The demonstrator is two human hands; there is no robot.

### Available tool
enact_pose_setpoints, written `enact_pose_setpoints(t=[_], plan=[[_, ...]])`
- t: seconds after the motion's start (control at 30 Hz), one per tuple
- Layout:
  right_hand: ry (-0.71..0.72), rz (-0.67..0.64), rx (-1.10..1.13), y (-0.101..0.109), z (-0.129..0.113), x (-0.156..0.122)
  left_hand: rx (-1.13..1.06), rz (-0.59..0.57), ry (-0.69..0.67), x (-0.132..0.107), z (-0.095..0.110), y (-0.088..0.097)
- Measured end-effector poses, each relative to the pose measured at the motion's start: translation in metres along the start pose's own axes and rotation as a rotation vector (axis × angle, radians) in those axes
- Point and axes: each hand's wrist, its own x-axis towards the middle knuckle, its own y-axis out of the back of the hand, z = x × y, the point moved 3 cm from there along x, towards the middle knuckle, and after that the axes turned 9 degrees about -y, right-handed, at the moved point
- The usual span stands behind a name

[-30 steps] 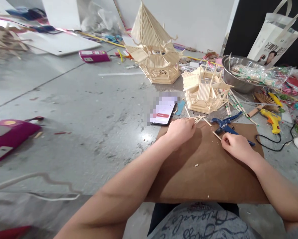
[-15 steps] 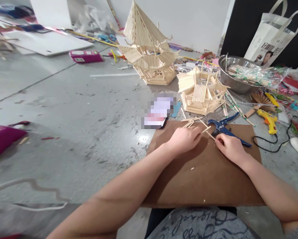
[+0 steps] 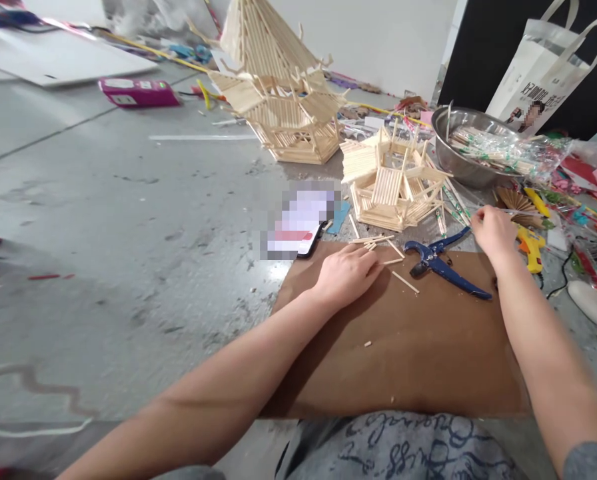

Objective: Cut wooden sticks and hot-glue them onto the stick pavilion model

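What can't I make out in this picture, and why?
All in the head view:
Phone screen: blurred into blocks.
Taller stick tower: tip cut off by the top edge.
Left hand: its back hides whether it grips the nearest stick.
Right hand: its back hides whether it touches the blue pliers.

Made of bare, pale, matt wood in the short sticks [image 3: 406,283] near the far edge of the board [image 3: 428,363], and in the small pavilion [image 3: 386,187] beyond, ribbed there in rows. Looks like brown cardboard on the board, matt and fairly smooth. Shows a blue, faintly glossy finish on the pliers [image 3: 448,272] toward the far right corner. Gleams as smooth metal in the bowl [image 3: 461,165], as crinkled clear plastic in the wrapping [image 3: 536,152]. Turns to soft, matt cloth on the shirt [image 3: 393,450] at the near edge.
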Motion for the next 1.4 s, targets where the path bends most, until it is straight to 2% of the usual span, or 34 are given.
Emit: enact_pose_setpoints(t=[0.17, 0.3, 0.37, 0.47, 0.6, 0.7, 0.87, 1.03, 1.13, 1.27, 1.33, 1.4], plan=[[-0.100, -0.054, -0.057, -0.025, 0.015, 0.017, 0.035, 0.148, 0.026, -0.001, -0.006, 0.001], [-0.099, -0.070, -0.057, -0.035, 0.017, 0.016, 0.038, 0.176, 0.004, -0.002, 0.000, 0.003], [-0.079, -0.078, -0.051, -0.037, 0.017, 0.016, 0.007, 0.168, -0.076, -0.001, 0.010, 0.003], [-0.077, -0.086, -0.032, -0.040, 0.020, 0.018, -0.046, 0.162, -0.268, -0.002, 0.028, -0.001], [-0.073, -0.085, 0.003, -0.042, 0.025, 0.016, -0.040, 0.133, -0.411, -0.004, 0.045, -0.010], [-0.099, -0.024, 0.036, -0.039, 0.025, 0.010, -0.031, 0.112, -0.478, -0.007, 0.051, -0.013], [-0.140, 0.155, 0.148, -0.031, 0.023, -0.002, -0.011, 0.119, -0.474, -0.009, 0.053, -0.011], [-0.082, 0.435, 0.521, -0.018, 0.024, -0.007, -0.027, 0.114, -0.445, -0.009, 0.052, -0.014], [-0.065, 0.564, 0.665, -0.002, 0.023, -0.008, -0.068, 0.151, -0.417, -0.010, 0.050, -0.013], [-0.012, 0.706, 0.871, 0.042, 0.016, -0.020, -0.175, 0.286, -0.370, -0.011, 0.046, -0.004], [0.106, 0.747, 1.240, 0.068, 0.010, -0.034, -0.247, 0.359, -0.354, -0.011, 0.044, 0.002], [0.213, 0.683, 1.482, 0.088, -0.002, -0.051, -0.316, 0.432, -0.350, -0.013, 0.041, 0.008]])
